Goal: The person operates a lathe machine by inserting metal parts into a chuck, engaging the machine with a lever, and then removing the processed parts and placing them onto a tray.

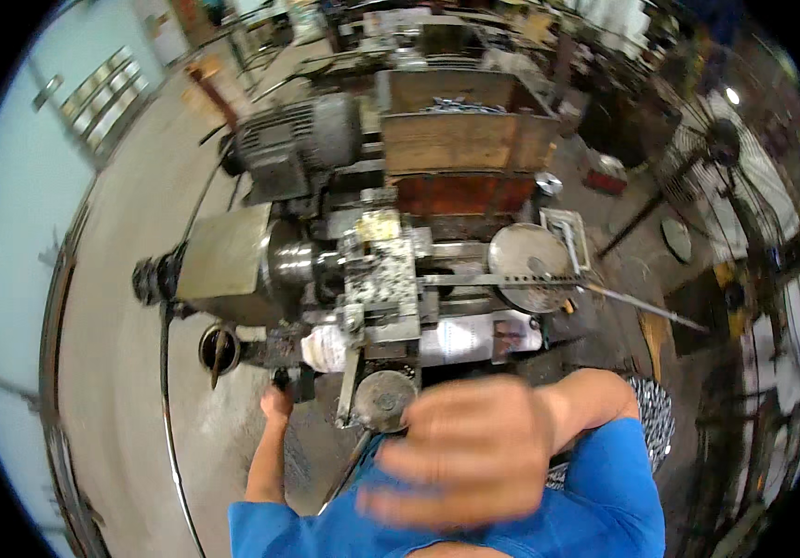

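Note:
A metal lathe stands in front of me, its chuck point(290, 260) at the left and its carriage point(383, 279) in the middle. My left hand point(276, 402) is low beside the machine, its fingers closed at a small black knob point(281, 378); what lies inside the grip is hidden. Below the carriage is a round handwheel point(384, 400). My right hand point(460, 446) is raised in front of my chest, right of this wheel and apart from the machine. Motion smears its fingers, and no object shows in it.
A grey motor point(298, 135) sits behind the chuck. Beside it stands a wooden box point(465, 139) with metal pieces inside. A round metal plate point(530, 265) lies at right, under a perforated bar point(502, 279). A dark pot point(220, 349) stands left; a fan point(721, 144) stands far right.

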Tool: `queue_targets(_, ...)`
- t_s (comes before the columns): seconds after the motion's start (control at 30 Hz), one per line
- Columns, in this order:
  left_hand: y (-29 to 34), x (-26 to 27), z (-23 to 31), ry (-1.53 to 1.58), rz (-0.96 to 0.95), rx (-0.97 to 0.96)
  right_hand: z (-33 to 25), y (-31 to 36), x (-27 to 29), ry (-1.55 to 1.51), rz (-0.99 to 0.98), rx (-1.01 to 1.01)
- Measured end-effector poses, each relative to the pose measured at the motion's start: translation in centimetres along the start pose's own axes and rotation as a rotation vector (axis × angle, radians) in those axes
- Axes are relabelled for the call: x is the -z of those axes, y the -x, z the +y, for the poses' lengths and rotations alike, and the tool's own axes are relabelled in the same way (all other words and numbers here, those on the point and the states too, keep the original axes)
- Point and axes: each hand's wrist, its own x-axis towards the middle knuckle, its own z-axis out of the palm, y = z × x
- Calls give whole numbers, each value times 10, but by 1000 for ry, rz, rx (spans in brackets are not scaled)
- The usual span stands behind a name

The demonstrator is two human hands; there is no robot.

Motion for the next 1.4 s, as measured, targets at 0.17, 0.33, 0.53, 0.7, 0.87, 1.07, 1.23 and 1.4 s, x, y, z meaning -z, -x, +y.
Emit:
queue_targets(0.17,15,11,-36,101,-163,103,119,16,-50,112,-229,-378)
queue_targets(0.33,22,147,-39,220,-39,66,200,44,-121,410,-600,-404)
queue_targets(0.53,53,283,-119,147,496,347,217,29,-165,572,-1031,-479)
queue_targets(0.7,90,223,-79,56,488,407,218,24,-179,479,-1038,-487)
queue_targets(0.87,102,225,-33,23,472,365,219,37,-180,543,-953,-512)
queue_targets(1.07,78,243,-65,608,87,268,207,2,-98,569,-762,-678)
queue_targets(1.23,50,227,-64,1032,-3,258,270,16,6,764,-443,-875)
queue_targets(1.4,58,224,-66,1048,89,200,258,39,33,676,-145,-871)
